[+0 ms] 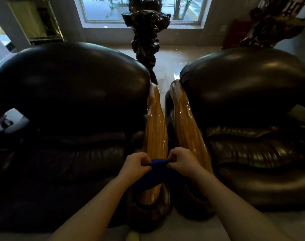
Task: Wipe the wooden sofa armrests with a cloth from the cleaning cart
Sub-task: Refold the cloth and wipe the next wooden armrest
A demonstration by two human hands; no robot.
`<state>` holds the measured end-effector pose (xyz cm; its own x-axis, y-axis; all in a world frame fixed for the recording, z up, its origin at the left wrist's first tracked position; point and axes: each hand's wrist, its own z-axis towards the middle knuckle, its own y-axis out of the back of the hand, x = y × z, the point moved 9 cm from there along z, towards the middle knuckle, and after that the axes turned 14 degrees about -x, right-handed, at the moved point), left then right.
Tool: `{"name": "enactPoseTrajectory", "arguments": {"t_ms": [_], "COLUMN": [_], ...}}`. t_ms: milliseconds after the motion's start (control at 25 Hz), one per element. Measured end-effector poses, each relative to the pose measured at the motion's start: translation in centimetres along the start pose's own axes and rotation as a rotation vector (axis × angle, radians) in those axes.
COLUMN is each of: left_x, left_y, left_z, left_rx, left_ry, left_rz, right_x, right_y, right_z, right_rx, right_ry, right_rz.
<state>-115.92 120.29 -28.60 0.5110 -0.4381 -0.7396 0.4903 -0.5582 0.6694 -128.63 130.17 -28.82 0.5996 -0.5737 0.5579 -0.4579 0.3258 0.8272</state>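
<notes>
Your left hand [136, 164] and right hand [181, 160] each pinch the blue cloth [157, 173] bunched between them, just above the near armrest [155, 133], so wiping bunched could skip wood or slip free.

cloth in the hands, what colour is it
Dark blue. The cloth shows in the head view, pinched between both hands over the striped golden wooden armrest.

Cloth [159, 173] over left armrest [155, 129]; right armrest [187, 126] beside.
</notes>
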Motion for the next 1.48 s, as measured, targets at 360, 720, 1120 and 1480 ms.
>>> {"name": "enactPoseTrajectory", "arguments": {"t_ms": [360, 720, 1120, 1480], "left_x": [0.1, 2.8, 10.2, 12.7], "left_y": [0.1, -1.5, -7.4, -14.5], "left_z": [11.8, 24.1, 31.4, 29.8], "left_rx": [-0.006, -0.01, -0.168, -0.286], "left_ry": [-0.02, -0.058, 0.017, -0.06], "left_rz": [0.038, 0.072, -0.011, 0.131], "right_x": [-1.1, -3.8, -8.3, -8.5], "right_y": [-1.2, -4.2, -9.4, -14.9], "right_z": [11.6, 22.9, 29.1, 29.6], "right_rx": [-0.027, -0.13, -0.267, -0.456], "right_ry": [0.03, -0.048, -0.059, -0.004], "right_rz": [0.022, 0.074, 0.071, -0.215]}}
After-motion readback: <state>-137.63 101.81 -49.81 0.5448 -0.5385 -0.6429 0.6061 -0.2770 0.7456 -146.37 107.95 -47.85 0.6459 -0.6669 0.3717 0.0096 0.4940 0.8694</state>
